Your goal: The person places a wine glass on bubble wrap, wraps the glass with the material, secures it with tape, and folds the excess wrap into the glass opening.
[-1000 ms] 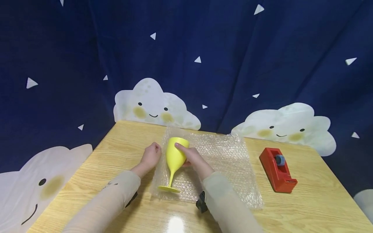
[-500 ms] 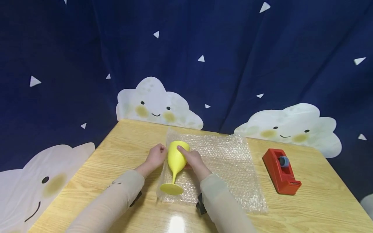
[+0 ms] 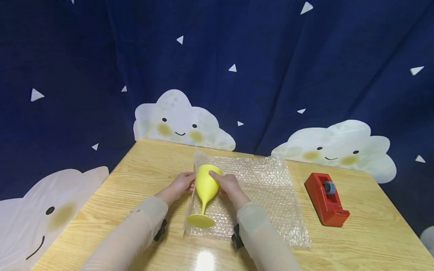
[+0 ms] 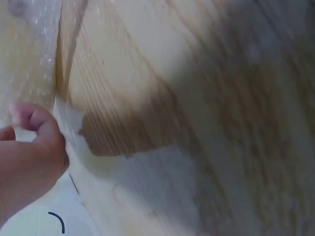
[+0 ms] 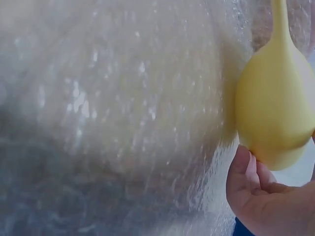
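A yellow plastic goblet [image 3: 206,184] lies tilted over the left part of a bubble wrap sheet [image 3: 264,192], its foot toward the person. My right hand [image 3: 230,187] grips the goblet's bowl near the rim, thumb on top. The right wrist view shows the bowl [image 5: 275,103] with the curled fingers of my right hand [image 5: 268,196] under its rim. At the left edge of the sheet, my left hand [image 3: 181,183] pinches the wrap beside the bowl. From the left wrist, the bent fingers of my left hand [image 4: 37,147] meet the wrap's edge [image 4: 34,64].
A red tape dispenser [image 3: 325,207] with a blue roll [image 3: 329,187] stands on the wooden table [image 3: 152,165] to the right of the wrap. Behind the table hangs a dark blue curtain [image 3: 210,56] with clouds and white triangles.
The goblet has swung slightly, its foot shifting right and its base now facing the person more. My left hand has moved right to the wrap's edge beside the bowl.
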{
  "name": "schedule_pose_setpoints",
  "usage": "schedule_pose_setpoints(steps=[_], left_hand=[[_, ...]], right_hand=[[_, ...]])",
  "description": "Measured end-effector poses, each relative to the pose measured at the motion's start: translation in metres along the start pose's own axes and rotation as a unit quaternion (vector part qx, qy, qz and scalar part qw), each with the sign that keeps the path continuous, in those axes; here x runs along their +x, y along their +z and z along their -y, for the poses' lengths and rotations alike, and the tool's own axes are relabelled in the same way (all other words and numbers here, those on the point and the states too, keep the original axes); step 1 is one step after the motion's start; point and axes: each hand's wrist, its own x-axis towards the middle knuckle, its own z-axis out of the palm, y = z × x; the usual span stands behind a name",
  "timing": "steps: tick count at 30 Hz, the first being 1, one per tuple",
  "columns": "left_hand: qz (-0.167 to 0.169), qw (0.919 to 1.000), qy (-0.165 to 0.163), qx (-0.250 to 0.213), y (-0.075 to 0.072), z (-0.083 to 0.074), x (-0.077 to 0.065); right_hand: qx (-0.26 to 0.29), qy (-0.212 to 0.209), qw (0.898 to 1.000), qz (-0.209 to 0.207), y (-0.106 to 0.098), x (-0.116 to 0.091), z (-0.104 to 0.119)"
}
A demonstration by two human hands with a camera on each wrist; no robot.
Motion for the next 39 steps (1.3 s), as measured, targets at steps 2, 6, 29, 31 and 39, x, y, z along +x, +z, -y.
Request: schedule_pose_setpoints(steps=[2,6,29,31,39], left_hand=[[0.014,0.9998,-0.016,0.006,-0.001,0.000,0.001],[0.031,0.9988,-0.033,0.020,0.001,0.002,0.002],[0.052,0.9956,-0.047,-0.061,0.024,-0.006,-0.001],[0.055,0.9954,-0.050,-0.060,0.026,-0.006,0.000],[0.055,0.9945,-0.066,-0.059,0.031,-0.008,0.003]], right_hand=[[0.010,0.006,1.000,0.002,-0.002,-0.001,0.000],[0.028,0.002,1.000,-0.009,-0.002,0.000,-0.001],[0.039,-0.019,0.997,-0.063,-0.024,0.006,-0.017],[0.043,-0.029,0.997,-0.056,-0.027,0.008,-0.020],[0.060,-0.020,0.997,-0.051,-0.033,0.000,-0.018]])
